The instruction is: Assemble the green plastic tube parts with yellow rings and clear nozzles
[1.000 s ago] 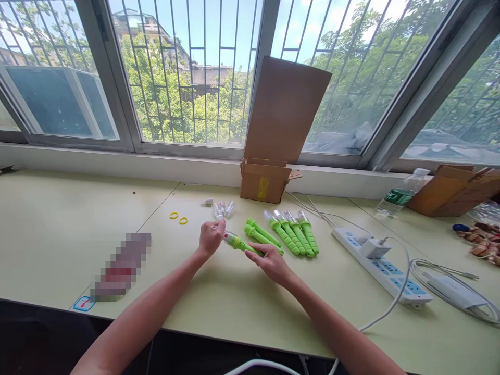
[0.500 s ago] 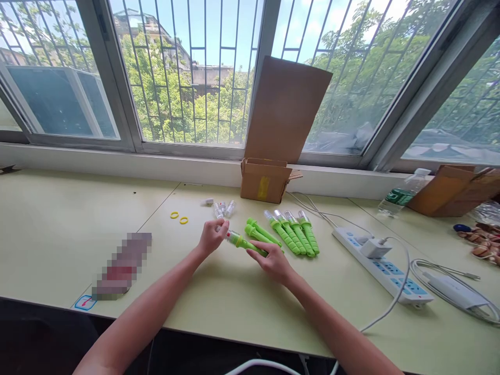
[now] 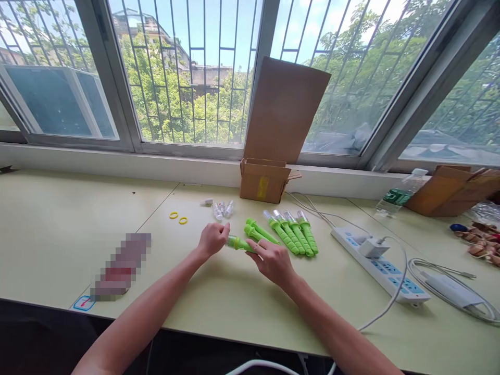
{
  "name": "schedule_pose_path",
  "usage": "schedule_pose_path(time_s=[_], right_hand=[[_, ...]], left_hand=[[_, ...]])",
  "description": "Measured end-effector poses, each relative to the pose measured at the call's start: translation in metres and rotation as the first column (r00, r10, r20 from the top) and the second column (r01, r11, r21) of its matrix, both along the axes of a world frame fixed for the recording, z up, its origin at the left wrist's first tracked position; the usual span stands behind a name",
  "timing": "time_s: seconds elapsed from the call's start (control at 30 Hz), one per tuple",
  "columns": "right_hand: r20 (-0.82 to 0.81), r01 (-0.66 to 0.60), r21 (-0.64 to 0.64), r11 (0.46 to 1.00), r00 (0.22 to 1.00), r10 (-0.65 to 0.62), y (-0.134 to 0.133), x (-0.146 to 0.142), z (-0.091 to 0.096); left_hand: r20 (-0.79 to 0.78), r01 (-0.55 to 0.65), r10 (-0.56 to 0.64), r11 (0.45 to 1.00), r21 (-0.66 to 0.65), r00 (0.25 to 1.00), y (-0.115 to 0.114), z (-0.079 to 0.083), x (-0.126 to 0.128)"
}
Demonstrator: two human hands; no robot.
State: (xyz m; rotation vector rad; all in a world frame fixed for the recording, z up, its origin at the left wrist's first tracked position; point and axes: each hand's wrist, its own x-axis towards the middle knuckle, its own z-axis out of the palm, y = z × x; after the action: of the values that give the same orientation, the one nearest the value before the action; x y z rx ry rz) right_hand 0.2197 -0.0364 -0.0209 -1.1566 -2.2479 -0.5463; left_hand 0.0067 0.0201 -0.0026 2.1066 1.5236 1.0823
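Note:
Between my hands lies a green plastic stick (image 3: pixel 244 245) with a yellow ring and a clear cap end. My left hand (image 3: pixel 213 240) is closed around the clear end, hiding most of it. The tapered green part is gripped by my right hand (image 3: pixel 273 260), its thumb and fingers along the handle. Just beyond are two green handles (image 3: pixel 259 232) without clear tops. To their right, several green sticks (image 3: pixel 292 234) with clear caps lie side by side. A few loose clear caps (image 3: pixel 222 209) sit past my left hand, with two yellow rings (image 3: pixel 183 220) to their left.
A cardboard box (image 3: pixel 262 179) with a raised flap stands against the window ledge. At right are a power strip (image 3: pixel 380 265) with a plugged-in charger, coiled cables (image 3: pixel 455 291), a plastic bottle (image 3: pixel 402 192) and another carton (image 3: pixel 453 190). A blurred-out object (image 3: pixel 123 265) lies at left.
My left hand now covers more of the clear end, and the red spot that showed there is hidden. My right hand has shifted slightly along the handle. The other things stay put.

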Motion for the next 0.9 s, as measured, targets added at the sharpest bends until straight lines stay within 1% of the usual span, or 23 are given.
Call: schedule_pose_path(time_s=[0.1,0.2,0.27,0.33,0.4,0.47,0.53,0.6,0.63,0.67,0.7,0.73,0.77,0.8,0.83,0.87,0.9], right_hand=[[-0.075,-0.010,-0.116,0.993,0.997,0.002,-0.003,-0.002,0.001],[-0.176,-0.046,-0.259,0.965,0.984,-0.001,-0.005,-0.003,0.005],[-0.268,-0.092,-0.365,0.927,0.963,-0.009,-0.006,-0.004,0.008],[-0.379,-0.174,-0.473,0.864,0.925,-0.021,-0.006,-0.005,0.010],[-0.496,-0.294,-0.565,0.771,0.868,-0.032,-0.006,-0.005,0.013],[-0.590,-0.422,-0.641,0.641,0.806,-0.059,-0.005,-0.004,0.018],[-0.626,-0.509,-0.721,0.470,0.769,-0.128,-0.005,-0.002,0.023],[-0.617,-0.555,-0.780,0.290,0.760,-0.205,-0.005,0.002,0.027],[-0.617,-0.574,-0.786,0.232,0.756,-0.218,-0.005,0.003,0.029],[-0.617,-0.582,-0.786,0.206,0.755,-0.221,-0.005,0.004,0.030],[-0.612,-0.577,-0.790,0.209,0.760,-0.216,-0.005,0.004,0.029],[-0.602,-0.557,-0.796,0.239,0.772,-0.206,-0.005,0.003,0.027],[-0.591,-0.523,-0.793,0.311,0.785,-0.186,-0.005,0.002,0.025],[-0.588,-0.484,-0.764,0.427,0.795,-0.150,-0.004,-0.001,0.021],[-0.581,-0.441,-0.704,0.556,0.808,-0.095,-0.003,-0.003,0.016],[-0.559,-0.375,-0.627,0.682,0.827,-0.059,-0.002,-0.005,0.011],[-0.520,-0.283,-0.535,0.796,0.853,-0.047,-0.001,-0.007,0.007]], left_hand=[[-0.044,-0.027,0.028,0.999,0.041,0.999,0.000,0.000,0.000],[-0.081,-0.028,0.035,0.996,0.086,0.996,-0.001,-0.001,0.000],[-0.106,-0.021,0.036,0.990,0.137,0.994,-0.002,-0.001,0.000],[-0.129,-0.010,0.037,0.978,0.207,0.991,-0.002,-0.002,-0.001],[-0.147,0.013,0.031,0.956,0.293,0.989,-0.003,-0.003,-0.002],[-0.161,0.055,0.009,0.919,0.391,0.987,-0.004,-0.004,-0.004],[-0.183,0.114,-0.026,0.863,0.492,0.983,-0.006,-0.003,-0.005],[-0.218,0.182,-0.064,0.791,0.584,0.974,-0.007,-0.002,-0.007],[-0.238,0.213,-0.078,0.754,0.621,0.968,-0.008,-0.001,-0.008],[-0.255,0.238,-0.088,0.722,0.650,0.963,-0.008,-0.001,-0.008],[-0.271,0.257,-0.093,0.697,0.670,0.958,-0.008,0.000,-0.009],[-0.282,0.268,-0.095,0.683,0.679,0.955,-0.007,0.000,-0.010],[-0.286,0.270,-0.092,0.684,0.677,0.954,-0.006,0.000,-0.010],[-0.281,0.258,-0.085,0.700,0.666,0.956,-0.005,0.000,-0.011],[-0.267,0.236,-0.075,0.729,0.643,0.961,-0.004,0.000,-0.011],[-0.248,0.205,-0.062,0.767,0.608,0.967,-0.003,0.001,-0.011],[-0.225,0.170,-0.048,0.810,0.561,0.973,-0.002,0.001,-0.011]])
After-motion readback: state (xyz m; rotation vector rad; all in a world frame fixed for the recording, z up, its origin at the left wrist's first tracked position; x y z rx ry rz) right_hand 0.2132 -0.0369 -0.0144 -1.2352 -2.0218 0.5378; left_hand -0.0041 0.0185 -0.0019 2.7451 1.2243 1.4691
